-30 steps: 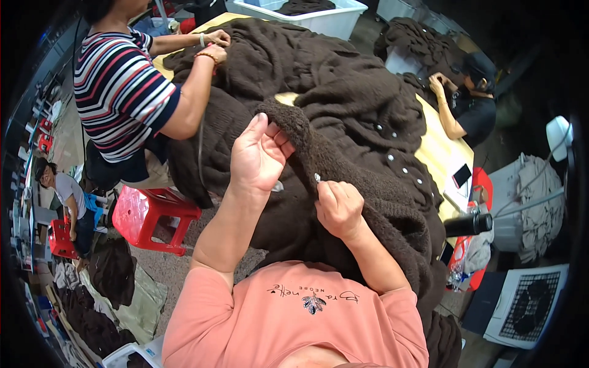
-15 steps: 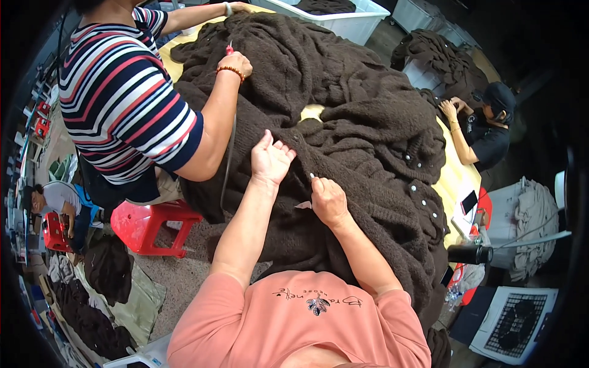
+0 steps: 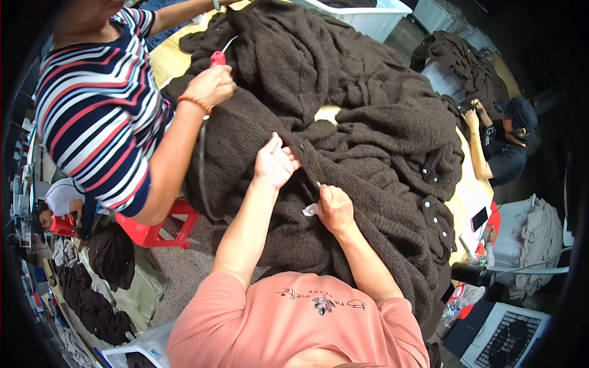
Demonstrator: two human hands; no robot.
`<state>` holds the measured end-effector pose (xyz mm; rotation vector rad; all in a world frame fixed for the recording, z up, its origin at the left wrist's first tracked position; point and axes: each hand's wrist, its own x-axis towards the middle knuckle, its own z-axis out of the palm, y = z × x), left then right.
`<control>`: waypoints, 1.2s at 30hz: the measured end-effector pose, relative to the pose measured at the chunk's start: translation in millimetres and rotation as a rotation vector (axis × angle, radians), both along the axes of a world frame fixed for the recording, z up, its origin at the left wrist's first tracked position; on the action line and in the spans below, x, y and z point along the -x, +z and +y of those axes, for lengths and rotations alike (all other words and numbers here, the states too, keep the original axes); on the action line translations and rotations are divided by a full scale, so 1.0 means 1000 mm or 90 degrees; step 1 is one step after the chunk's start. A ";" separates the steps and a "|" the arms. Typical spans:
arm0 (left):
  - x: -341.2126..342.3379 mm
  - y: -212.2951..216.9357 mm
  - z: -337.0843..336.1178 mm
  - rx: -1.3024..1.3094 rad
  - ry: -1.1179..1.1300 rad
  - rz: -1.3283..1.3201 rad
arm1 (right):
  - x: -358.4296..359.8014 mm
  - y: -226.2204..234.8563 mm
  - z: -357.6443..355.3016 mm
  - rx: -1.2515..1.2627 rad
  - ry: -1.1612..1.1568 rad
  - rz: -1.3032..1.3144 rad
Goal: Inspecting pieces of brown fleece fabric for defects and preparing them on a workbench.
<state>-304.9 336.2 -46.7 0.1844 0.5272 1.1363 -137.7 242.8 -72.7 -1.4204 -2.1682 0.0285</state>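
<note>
Brown knitwear is being touched by the half-open left hand, a pale object being pinched by the right hand.

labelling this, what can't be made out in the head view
Head view: what the small pale object is, mostly hidden by the right hand.
Head view: lower end of the red-handled tool, hidden by a co-worker's hand.
Head view: far side of the white plastic tub, cut off by the upper edge.
</note>
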 end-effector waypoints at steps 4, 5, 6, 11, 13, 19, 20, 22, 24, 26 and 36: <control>0.001 -0.012 0.003 0.001 0.007 -0.080 | -0.001 -0.002 0.001 -0.020 0.012 0.007; 0.002 -0.016 0.004 0.040 0.031 -0.017 | 0.000 -0.002 0.002 -0.045 0.016 -0.004; 0.004 -0.020 0.005 0.042 0.032 -0.016 | 0.000 -0.002 0.002 -0.054 0.009 -0.023; 0.003 -0.022 0.001 0.083 0.087 -0.033 | 0.001 -0.001 0.002 -0.067 0.025 -0.014; -0.001 -0.015 -0.003 0.095 0.105 -0.063 | 0.000 -0.001 0.001 -0.061 0.027 -0.013; -0.005 -0.001 -0.010 0.068 0.104 -0.144 | 0.000 0.000 -0.002 -0.013 0.021 -0.003; -0.005 -0.005 -0.009 0.049 0.094 -0.153 | -0.001 0.000 -0.002 -0.005 0.024 -0.001; -0.003 -0.019 -0.007 0.042 0.097 -0.152 | -0.001 0.001 -0.002 0.005 0.026 0.002; 0.000 -0.036 -0.002 0.042 0.101 -0.141 | -0.001 0.002 -0.001 -0.035 0.028 -0.006; 0.002 -0.052 0.004 -0.243 -0.107 -0.525 | -0.001 0.002 0.000 -0.052 0.031 -0.004; -0.001 -0.037 0.000 0.036 0.110 -0.135 | -0.004 -0.005 0.005 -0.033 0.013 0.001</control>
